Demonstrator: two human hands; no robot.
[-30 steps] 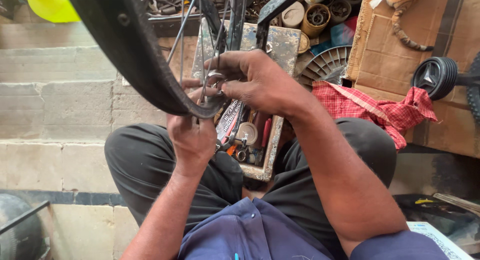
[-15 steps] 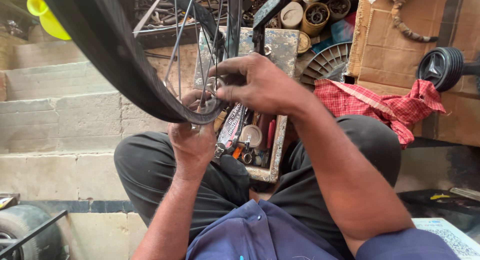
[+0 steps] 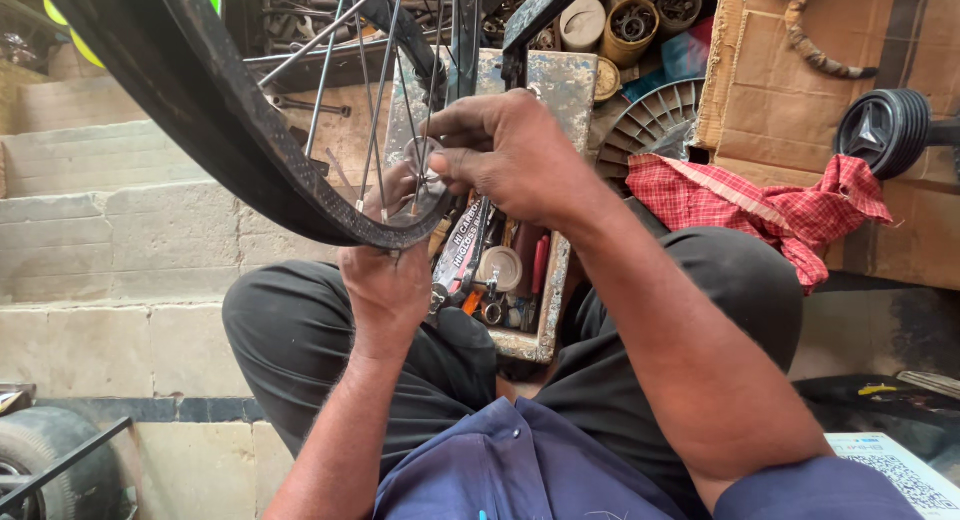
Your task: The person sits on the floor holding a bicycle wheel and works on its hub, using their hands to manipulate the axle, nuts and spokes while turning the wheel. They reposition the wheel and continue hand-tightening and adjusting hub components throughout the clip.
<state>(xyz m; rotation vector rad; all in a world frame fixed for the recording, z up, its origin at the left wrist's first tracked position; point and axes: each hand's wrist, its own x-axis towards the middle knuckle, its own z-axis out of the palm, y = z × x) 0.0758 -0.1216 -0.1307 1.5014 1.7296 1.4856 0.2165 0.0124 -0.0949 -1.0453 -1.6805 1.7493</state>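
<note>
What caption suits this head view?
Left hand grips a bicycle wheel rim; right hand works its spokes.

A single head-worn camera looks steeply down from close above the person's lap, facing forward over the knees. Both hands fill the centre near the lens, with the wheel rim [image 3: 250, 150] crossing the upper left.

Two bare forearms are seen from above, the left hand [image 3: 385, 280] and right hand [image 3: 510, 155] ungloved and without rings or a watch. A dark blue shirt is worn (its short sleeve ends above the right elbow), creased at the front, and the legs are covered by loose dark grey-black trousers.
</note>
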